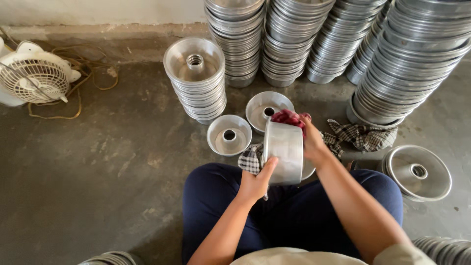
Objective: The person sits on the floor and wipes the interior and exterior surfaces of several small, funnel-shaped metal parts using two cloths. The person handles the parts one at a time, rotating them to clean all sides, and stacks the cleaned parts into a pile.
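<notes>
A round, shiny aluminium baking pan (pixel 283 152) is held on its side above the lap, its open mouth facing right. The left hand (pixel 256 182) clasps its near left wall, fingers curled. The right hand (pixel 312 142) reaches into the mouth, pinching a crumpled dark-red cloth (pixel 288 118) against the far rim. A checked cloth (pixel 251 158) hangs beneath, and two ring-shaped metal moulds (pixel 229 135) lie just beyond on the grey concrete floor (pixel 98 172).

you've got the round metal tube pan (pixel 283 152) over your lap, between your left hand (pixel 256 182) and right hand (pixel 312 142); two smaller metal tube pans (pixel 229 135) sit just beyond, tall stacks of metal pans (pixel 289 39) behind.
</notes>
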